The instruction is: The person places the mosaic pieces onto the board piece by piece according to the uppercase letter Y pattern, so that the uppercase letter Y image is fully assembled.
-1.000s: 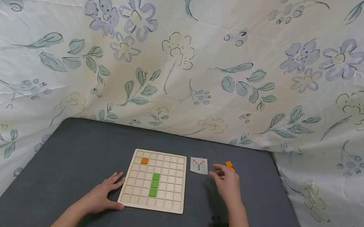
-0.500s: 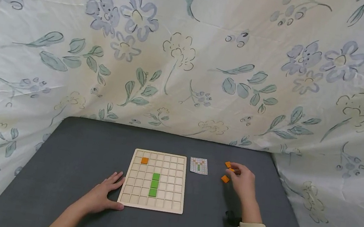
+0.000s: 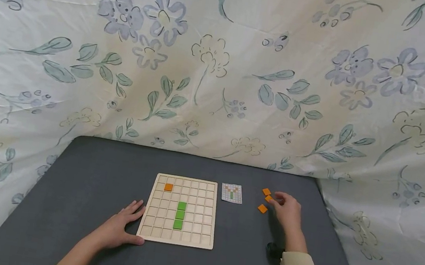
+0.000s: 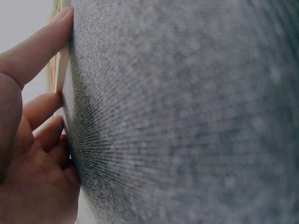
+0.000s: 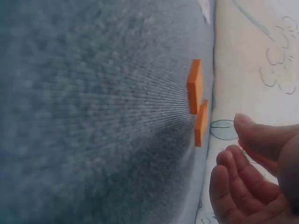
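A square wooden grid board (image 3: 199, 218) lies on the dark table with one orange tile (image 3: 168, 187) at its upper left and a column of three green tiles (image 3: 180, 215) near its middle. My left hand (image 3: 115, 228) rests at the board's lower left, fingers spread along the left side and thumb at the near corner; the left wrist view shows the thumb (image 4: 44, 44) against the edge. To the right, my right hand (image 3: 287, 209) is beside three loose orange tiles (image 3: 262, 208). Its thumb and fingers (image 5: 243, 182) are loosely bent and apart, with nothing visible between them.
A small printed card (image 3: 231, 193) with a coloured grid pattern lies between the board and the loose tiles. Floral cloth (image 3: 216, 105) hangs behind the dark table (image 3: 108, 167) and along both sides.
My right hand has moved rightward from beside the card to the far side of the loose orange tiles, which now show more fully. The left hand stays at the board.
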`<state>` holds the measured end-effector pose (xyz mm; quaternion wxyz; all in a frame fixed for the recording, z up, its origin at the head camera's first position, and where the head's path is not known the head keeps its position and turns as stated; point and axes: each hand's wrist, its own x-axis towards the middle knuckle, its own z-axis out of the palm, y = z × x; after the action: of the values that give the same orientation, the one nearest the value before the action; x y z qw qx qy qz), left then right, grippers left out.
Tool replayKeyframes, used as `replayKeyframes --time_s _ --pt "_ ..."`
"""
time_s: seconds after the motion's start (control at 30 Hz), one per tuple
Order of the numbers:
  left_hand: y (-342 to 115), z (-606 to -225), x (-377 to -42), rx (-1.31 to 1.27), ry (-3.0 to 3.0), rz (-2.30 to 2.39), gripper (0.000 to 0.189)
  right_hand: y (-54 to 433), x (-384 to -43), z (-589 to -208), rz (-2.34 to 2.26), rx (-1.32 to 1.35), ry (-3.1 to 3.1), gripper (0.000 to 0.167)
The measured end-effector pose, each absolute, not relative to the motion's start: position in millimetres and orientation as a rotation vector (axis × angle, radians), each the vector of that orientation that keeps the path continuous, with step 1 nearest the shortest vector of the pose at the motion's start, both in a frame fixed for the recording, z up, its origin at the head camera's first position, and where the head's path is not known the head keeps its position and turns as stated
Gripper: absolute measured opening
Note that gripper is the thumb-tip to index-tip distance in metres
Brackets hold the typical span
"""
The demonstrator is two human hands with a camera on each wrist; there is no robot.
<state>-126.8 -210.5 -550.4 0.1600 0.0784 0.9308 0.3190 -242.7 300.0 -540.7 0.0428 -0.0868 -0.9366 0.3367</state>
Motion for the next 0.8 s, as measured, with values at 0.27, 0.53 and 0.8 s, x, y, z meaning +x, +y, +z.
replayKeyframes --time_s 0.27,0.53,0.8 --pt "-211 -552 -125 0.226 2.664 0.917 0.105 301 -252 -549 1.051 -0.329 -2.947 0.045" --pt "-211 -552 -124 0.207 2.647 0.926 0.105 299 -257 -552 1.049 -0.338 -2.970 0.041" --pt "-211 -552 -125 0.221 2.660 0.925 0.106 301 -260 -551 1.012 -0.308 -3.013 0.031"
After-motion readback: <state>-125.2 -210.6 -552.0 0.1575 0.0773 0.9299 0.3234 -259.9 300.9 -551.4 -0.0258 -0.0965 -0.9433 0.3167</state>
